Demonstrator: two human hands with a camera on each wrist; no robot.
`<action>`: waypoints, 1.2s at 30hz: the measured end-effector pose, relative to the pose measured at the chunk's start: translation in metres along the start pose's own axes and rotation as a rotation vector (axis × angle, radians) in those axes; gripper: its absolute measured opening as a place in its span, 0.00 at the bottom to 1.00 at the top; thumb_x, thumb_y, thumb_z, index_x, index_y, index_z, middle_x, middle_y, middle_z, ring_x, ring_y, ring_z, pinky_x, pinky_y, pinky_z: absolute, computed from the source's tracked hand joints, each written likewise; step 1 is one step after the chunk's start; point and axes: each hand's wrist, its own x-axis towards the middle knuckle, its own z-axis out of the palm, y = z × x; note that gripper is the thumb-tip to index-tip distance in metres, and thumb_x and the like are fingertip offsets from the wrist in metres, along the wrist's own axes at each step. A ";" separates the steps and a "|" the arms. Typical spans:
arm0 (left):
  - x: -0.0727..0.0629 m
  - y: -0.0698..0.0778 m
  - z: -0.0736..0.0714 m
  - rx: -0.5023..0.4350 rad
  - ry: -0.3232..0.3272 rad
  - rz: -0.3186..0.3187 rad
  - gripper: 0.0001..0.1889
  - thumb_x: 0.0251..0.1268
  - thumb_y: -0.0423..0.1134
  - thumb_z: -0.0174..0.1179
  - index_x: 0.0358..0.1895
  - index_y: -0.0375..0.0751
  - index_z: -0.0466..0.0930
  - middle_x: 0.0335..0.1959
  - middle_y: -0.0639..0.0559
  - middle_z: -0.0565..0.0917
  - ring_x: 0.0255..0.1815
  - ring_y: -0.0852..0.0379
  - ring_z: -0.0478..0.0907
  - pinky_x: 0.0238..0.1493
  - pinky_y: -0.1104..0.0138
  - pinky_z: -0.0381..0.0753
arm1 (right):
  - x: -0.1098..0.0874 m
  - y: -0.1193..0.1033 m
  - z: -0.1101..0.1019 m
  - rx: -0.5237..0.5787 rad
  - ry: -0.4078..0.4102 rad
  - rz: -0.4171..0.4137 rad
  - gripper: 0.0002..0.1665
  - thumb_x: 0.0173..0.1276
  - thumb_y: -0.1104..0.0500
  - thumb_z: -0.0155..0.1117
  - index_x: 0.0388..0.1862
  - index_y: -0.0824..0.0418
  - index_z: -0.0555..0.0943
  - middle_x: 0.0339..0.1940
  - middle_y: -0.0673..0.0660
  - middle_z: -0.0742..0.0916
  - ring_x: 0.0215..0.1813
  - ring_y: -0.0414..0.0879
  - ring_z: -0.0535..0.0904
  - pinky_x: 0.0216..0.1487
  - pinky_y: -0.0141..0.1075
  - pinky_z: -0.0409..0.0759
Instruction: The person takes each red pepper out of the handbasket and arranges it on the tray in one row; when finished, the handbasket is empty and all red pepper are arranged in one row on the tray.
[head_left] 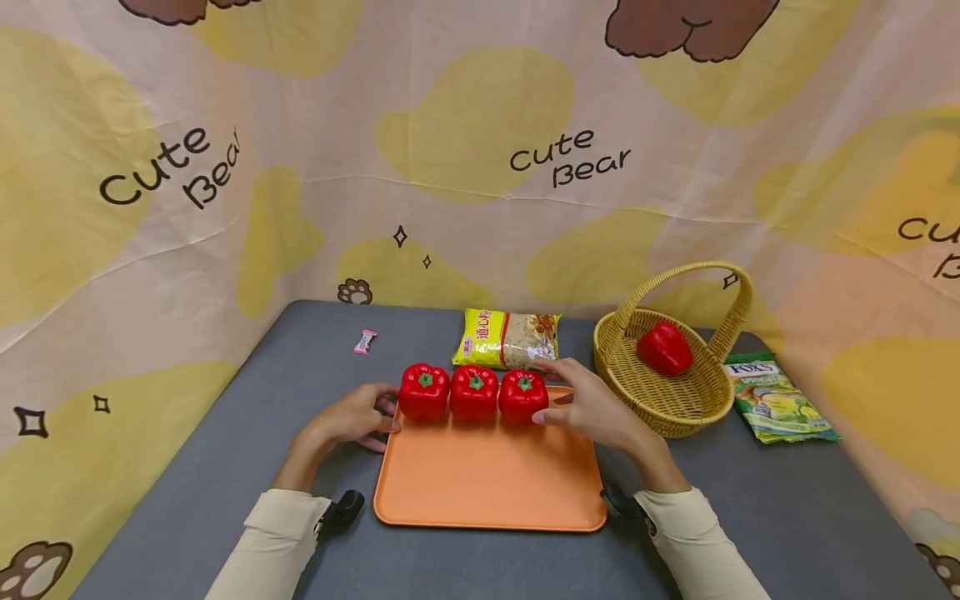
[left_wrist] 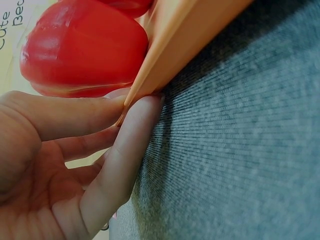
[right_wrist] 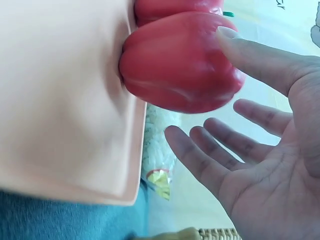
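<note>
Three red bell peppers stand in a row along the far side of an orange tray [head_left: 487, 479]: the left pepper [head_left: 423, 398], the middle pepper [head_left: 473, 400] and the right pepper [head_left: 522, 402]. My left hand [head_left: 358, 416] pinches the tray's left edge, and in the left wrist view the tray rim [left_wrist: 167, 55] runs between thumb and finger, just below a pepper [left_wrist: 82, 50]. Beside the right pepper is my right hand [head_left: 596, 407], its fingers spread and loosely bent. In the right wrist view its thumb overlaps the top of that pepper [right_wrist: 175, 65], while the other fingers stand apart from it.
Behind the tray lies a yellow pasta bag [head_left: 487, 337]. To the right stands a wicker basket [head_left: 671, 421] with a red bell pepper [head_left: 665, 348] inside. A green snack packet [head_left: 780, 400] lies beside it. A small pink wrapped candy [head_left: 365, 342] is at back left.
</note>
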 end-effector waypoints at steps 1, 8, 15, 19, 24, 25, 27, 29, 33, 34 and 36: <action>0.000 0.000 0.000 0.001 0.000 0.000 0.33 0.67 0.25 0.64 0.74 0.20 0.64 0.50 0.34 0.77 0.40 0.50 0.83 0.36 0.54 0.93 | -0.001 0.000 -0.002 -0.002 0.007 -0.009 0.50 0.61 0.52 0.84 0.79 0.58 0.71 0.67 0.62 0.80 0.68 0.60 0.78 0.66 0.59 0.82; 0.000 0.000 -0.001 -0.002 -0.006 0.003 0.34 0.67 0.25 0.64 0.74 0.20 0.63 0.50 0.34 0.76 0.40 0.50 0.83 0.36 0.54 0.93 | -0.012 -0.001 -0.018 -0.006 0.042 -0.063 0.45 0.62 0.58 0.83 0.76 0.62 0.74 0.66 0.65 0.81 0.65 0.63 0.79 0.60 0.58 0.87; 0.000 0.001 -0.002 0.012 -0.005 0.004 0.34 0.68 0.25 0.63 0.75 0.20 0.62 0.51 0.33 0.77 0.41 0.51 0.84 0.37 0.53 0.93 | -0.030 0.006 -0.045 -0.076 0.110 -0.084 0.39 0.63 0.60 0.82 0.72 0.62 0.78 0.64 0.62 0.83 0.59 0.59 0.83 0.55 0.57 0.89; -0.001 0.003 -0.001 0.012 -0.004 -0.001 0.34 0.68 0.25 0.64 0.75 0.20 0.62 0.51 0.33 0.77 0.41 0.50 0.84 0.37 0.53 0.93 | -0.038 0.011 -0.063 -0.114 0.154 -0.086 0.38 0.63 0.60 0.82 0.71 0.62 0.78 0.64 0.63 0.84 0.60 0.62 0.83 0.56 0.58 0.88; 0.000 0.002 -0.001 0.015 -0.005 -0.005 0.34 0.68 0.25 0.64 0.75 0.21 0.63 0.51 0.33 0.78 0.42 0.50 0.84 0.37 0.54 0.93 | -0.044 0.019 -0.084 -0.132 0.198 -0.094 0.38 0.65 0.59 0.80 0.72 0.63 0.77 0.64 0.64 0.84 0.59 0.62 0.85 0.55 0.51 0.90; 0.001 0.001 -0.001 0.012 -0.003 -0.007 0.34 0.67 0.25 0.64 0.75 0.21 0.63 0.51 0.34 0.78 0.41 0.50 0.84 0.37 0.54 0.93 | -0.045 0.021 -0.088 -0.130 0.205 -0.091 0.38 0.65 0.59 0.80 0.73 0.63 0.77 0.64 0.64 0.84 0.59 0.60 0.85 0.54 0.46 0.90; 0.002 0.000 -0.001 0.007 0.001 -0.014 0.34 0.67 0.25 0.65 0.75 0.22 0.63 0.51 0.35 0.78 0.41 0.50 0.84 0.37 0.55 0.93 | -0.046 0.026 -0.095 -0.115 0.209 -0.079 0.37 0.67 0.58 0.79 0.73 0.62 0.77 0.64 0.63 0.84 0.59 0.53 0.85 0.54 0.35 0.89; 0.002 0.000 -0.001 0.006 0.001 -0.013 0.34 0.67 0.25 0.65 0.75 0.21 0.63 0.51 0.35 0.78 0.41 0.51 0.84 0.37 0.55 0.93 | -0.046 0.030 -0.103 -0.083 0.207 -0.065 0.35 0.69 0.58 0.77 0.73 0.60 0.77 0.63 0.62 0.85 0.58 0.44 0.84 0.52 0.27 0.86; 0.001 -0.001 -0.001 0.000 -0.002 -0.009 0.35 0.67 0.25 0.65 0.75 0.21 0.62 0.51 0.34 0.78 0.41 0.51 0.84 0.38 0.54 0.93 | -0.044 0.036 -0.117 -0.038 0.183 -0.016 0.34 0.72 0.56 0.74 0.75 0.58 0.76 0.63 0.61 0.85 0.55 0.30 0.80 0.51 0.22 0.83; 0.001 -0.001 0.000 -0.002 -0.004 -0.006 0.35 0.67 0.24 0.65 0.75 0.21 0.62 0.51 0.34 0.78 0.41 0.51 0.84 0.38 0.54 0.93 | -0.043 0.038 -0.120 -0.039 0.181 -0.001 0.34 0.73 0.55 0.74 0.75 0.58 0.76 0.62 0.61 0.85 0.55 0.30 0.81 0.50 0.22 0.82; 0.001 -0.001 0.000 -0.007 -0.006 -0.004 0.35 0.67 0.24 0.65 0.75 0.21 0.62 0.51 0.34 0.78 0.40 0.51 0.84 0.38 0.53 0.93 | -0.041 0.042 -0.126 -0.037 0.173 0.031 0.34 0.73 0.54 0.74 0.75 0.58 0.75 0.61 0.61 0.86 0.55 0.33 0.82 0.48 0.23 0.83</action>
